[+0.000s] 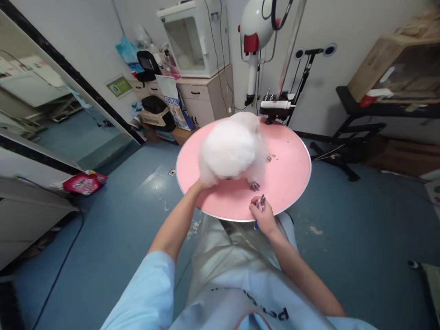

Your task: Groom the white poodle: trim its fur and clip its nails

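A white fluffy dog (229, 149), its head blurred, stands on a round pink grooming table (288, 169). At the dog's lower left side, my left hand (203, 183) is closed around a leg, its fingers mostly sunk in the fur. My right hand (263, 214) is closed around a small nail clipper (261, 201) with purple-pink handles and a metal tip pointing up. A blue end sticks out below that hand. The right hand is at the table's near edge, just below the dog's dark-clawed paw (255, 185) and apart from it.
Small dark bits (275, 157) lie on the tabletop. Behind it stand a white dryer (254, 27) on a pole, a tool holder (275, 106) and a drawer cabinet (197, 94). Tufts of hair (314, 229) lie on the blue floor.
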A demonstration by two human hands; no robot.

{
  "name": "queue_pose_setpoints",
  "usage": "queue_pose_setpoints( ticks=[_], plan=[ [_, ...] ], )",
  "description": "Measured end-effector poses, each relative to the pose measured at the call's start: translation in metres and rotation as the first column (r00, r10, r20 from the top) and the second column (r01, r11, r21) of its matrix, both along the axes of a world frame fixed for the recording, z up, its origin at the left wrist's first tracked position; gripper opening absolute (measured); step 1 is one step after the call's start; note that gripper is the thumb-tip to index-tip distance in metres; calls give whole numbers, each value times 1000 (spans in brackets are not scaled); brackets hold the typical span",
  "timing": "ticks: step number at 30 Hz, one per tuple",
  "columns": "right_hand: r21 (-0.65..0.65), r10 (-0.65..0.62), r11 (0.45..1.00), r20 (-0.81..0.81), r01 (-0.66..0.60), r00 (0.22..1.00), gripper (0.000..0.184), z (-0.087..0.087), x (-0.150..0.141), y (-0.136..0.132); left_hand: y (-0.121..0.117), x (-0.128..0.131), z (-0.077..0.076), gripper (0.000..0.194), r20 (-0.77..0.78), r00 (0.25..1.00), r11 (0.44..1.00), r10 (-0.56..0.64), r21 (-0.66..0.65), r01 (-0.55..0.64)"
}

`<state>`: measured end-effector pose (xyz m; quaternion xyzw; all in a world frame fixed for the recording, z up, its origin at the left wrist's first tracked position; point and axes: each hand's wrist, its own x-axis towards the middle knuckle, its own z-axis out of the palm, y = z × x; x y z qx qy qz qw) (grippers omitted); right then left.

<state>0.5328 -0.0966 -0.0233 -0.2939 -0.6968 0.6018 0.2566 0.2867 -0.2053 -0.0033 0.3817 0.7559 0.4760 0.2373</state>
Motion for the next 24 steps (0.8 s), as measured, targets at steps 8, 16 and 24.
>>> queue_pose_setpoints(
  ticks=[8,16,24],
  plan=[
    [-422,75,898,-132,-124,988,36,-8,-60,-36,7,28,22,41,99,985,989,-143,59,138],
    [-432,-15,893,-307,-125,951,33,13,-75,-26,18,49,34,29,-64,984,984,-165,50,169],
    [-322,224,899,-242,-296,944,27,58,-25,-3,3,65,41,12,-920,342,899,-191,-24,438]
  ],
)
